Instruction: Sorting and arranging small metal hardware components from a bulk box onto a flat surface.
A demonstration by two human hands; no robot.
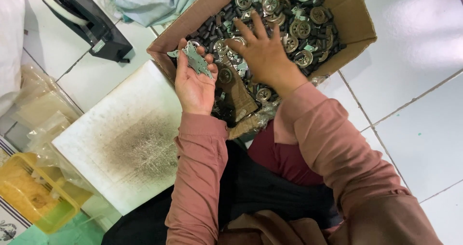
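Observation:
An open cardboard box [354, 30] on the tiled floor holds several round metal slotted discs [304, 29] and small dark cylinders [207, 32]. My left hand [194, 83] lies palm up at the box's near left corner, with a few flat grey metal plates [197, 61] resting across its fingers. My right hand [263, 52] is spread palm down inside the box, fingers apart over the discs and touching them. Both arms wear dusty pink sleeves.
A dirty white board [120, 139] lies on the floor left of my arm. A black tape dispenser [89, 18] stands at the top left. A yellow plastic container [34, 194] and clear bags [43, 105] sit at the far left. Light blue cloth [149, 1] lies behind the box.

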